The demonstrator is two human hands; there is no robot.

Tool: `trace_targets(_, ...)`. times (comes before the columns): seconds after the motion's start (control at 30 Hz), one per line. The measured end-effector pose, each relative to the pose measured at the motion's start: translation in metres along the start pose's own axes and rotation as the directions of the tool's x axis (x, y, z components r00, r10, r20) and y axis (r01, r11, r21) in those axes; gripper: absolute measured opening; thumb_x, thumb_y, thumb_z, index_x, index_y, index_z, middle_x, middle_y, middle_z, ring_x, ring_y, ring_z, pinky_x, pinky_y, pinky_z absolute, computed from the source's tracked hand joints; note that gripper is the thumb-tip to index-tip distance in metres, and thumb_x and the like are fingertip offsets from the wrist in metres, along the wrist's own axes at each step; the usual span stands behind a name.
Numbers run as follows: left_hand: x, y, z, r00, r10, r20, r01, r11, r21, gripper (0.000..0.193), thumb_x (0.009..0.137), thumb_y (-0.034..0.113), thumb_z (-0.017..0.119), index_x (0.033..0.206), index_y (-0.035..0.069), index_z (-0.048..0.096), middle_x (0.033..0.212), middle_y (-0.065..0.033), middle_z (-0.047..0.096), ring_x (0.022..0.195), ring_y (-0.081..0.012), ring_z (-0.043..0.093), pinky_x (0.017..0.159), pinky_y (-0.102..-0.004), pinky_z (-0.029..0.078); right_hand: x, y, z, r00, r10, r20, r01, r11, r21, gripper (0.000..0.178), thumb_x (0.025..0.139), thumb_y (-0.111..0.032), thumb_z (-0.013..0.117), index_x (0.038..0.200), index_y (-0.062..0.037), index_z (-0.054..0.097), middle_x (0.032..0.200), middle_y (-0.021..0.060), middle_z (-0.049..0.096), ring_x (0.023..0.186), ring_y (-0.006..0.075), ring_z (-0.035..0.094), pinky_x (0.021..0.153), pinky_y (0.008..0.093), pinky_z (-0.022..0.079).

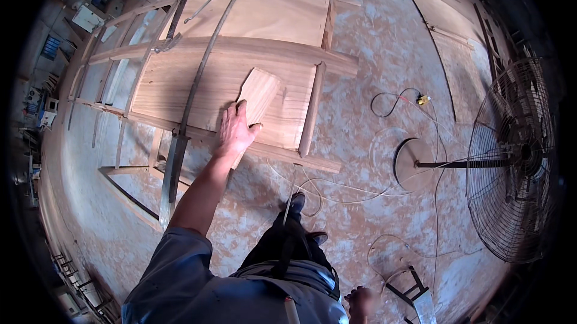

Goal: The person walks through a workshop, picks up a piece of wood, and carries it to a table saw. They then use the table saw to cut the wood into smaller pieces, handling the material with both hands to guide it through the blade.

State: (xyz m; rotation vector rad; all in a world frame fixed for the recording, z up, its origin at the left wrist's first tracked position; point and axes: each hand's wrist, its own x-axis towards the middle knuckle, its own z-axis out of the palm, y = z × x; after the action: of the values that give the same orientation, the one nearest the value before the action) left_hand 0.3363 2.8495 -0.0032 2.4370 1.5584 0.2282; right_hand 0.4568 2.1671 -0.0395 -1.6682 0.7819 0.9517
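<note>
**Hand on a small board above a door frame laid on the floor**

Nearest the camera, the right hand [359, 297] hangs low beside the hip; only its back shows at the picture's lower edge, so whether it is spread or closed cannot be told. The left hand [235, 129] reaches forward and grips a small board [258, 92] by its lower end, fingers wrapped over the edge and thumb along the side. The board is pale, flat, rectangular, with straight grain and clean-cut edges; it slants up and to the right of the hand, over the near part of a large wooden door frame [240, 65] that lies flat on the dusty floor [372, 41].

By its looks the board is light and stiff, dry and not slippery, easily carried in one hand; a hold at the end or along the long edges should serve, with some care for splinters.

Just left of the board, a long metal clamp bar [192, 95] crosses the frame. Right of the frame, a loose cable [390, 104] trails toward a standing fan [514, 158].
</note>
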Motion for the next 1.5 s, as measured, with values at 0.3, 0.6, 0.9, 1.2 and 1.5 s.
trace_targets(0.3,0.006,0.007,-0.002,0.992,-0.090,0.083,0.086,0.995,0.051,0.086,0.072,0.037,0.075,0.138,0.001,0.034,0.129,-0.0269,0.043,0.120,-0.0396,0.041,0.103,-0.0456,0.035,-0.007,-0.006,0.017,0.998,0.020,-0.062,-0.028,0.991,-0.132,0.016,0.087,-0.020,0.055,0.088,-0.0036,0.054,0.067,0.0088,0.056,0.051,0.0199,0.055,0.050,0.0353,0.052)
trace_targets(0.6,-0.007,0.015,-0.009,0.992,-0.121,0.028,0.120,0.992,0.036,0.086,0.068,0.032,0.076,0.138,0.003,0.036,0.119,-0.0254,0.048,0.114,-0.0396,0.044,0.100,-0.0465,0.036,0.002,-0.008,0.011,0.999,-0.022,-0.030,0.016,0.986,-0.166,0.020,0.088,-0.021,0.054,0.090,-0.0014,0.054,0.068,0.0098,0.057,0.052,0.0202,0.057,0.049,0.0350,0.053)
trace_targets(0.9,-0.175,0.031,-0.045,0.967,0.040,-0.252,-0.097,0.971,-0.217,0.086,0.059,0.018,0.078,0.134,0.002,0.039,0.122,-0.0232,0.045,0.114,-0.0408,0.044,0.097,-0.0477,0.039,0.032,-0.027,-0.010,0.996,-0.026,0.083,0.049,0.957,-0.286,0.019,0.088,-0.022,0.053,0.088,-0.0026,0.054,0.070,0.0101,0.058,0.050,0.0215,0.057,0.047,0.0363,0.053)
trace_targets(1.2,-0.385,0.023,-0.072,0.977,-0.177,-0.119,0.143,0.959,-0.246,0.084,0.062,0.025,0.077,0.135,0.006,0.039,0.125,-0.0241,0.045,0.114,-0.0422,0.046,0.096,-0.0466,0.042,0.088,-0.035,-0.053,0.940,-0.107,0.325,0.236,0.890,-0.390,0.024,0.087,-0.024,0.052,0.093,-0.0006,0.056,0.071,0.0104,0.059,0.051,0.0206,0.058,0.049,0.0356,0.054)
trace_targets(1.5,-0.630,-0.032,-0.048,0.763,-0.501,0.408,0.594,0.792,-0.138,0.083,0.063,0.037,0.074,0.136,0.014,0.042,0.116,-0.0267,0.054,0.113,-0.0440,0.049,0.098,-0.0488,0.042,0.160,-0.008,-0.111,0.971,0.097,0.217,0.031,0.855,-0.518,0.029,0.094,-0.034,0.050,0.090,-0.0054,0.056,0.071,0.0095,0.058,0.053,0.0236,0.055,0.050,0.0393,0.054)
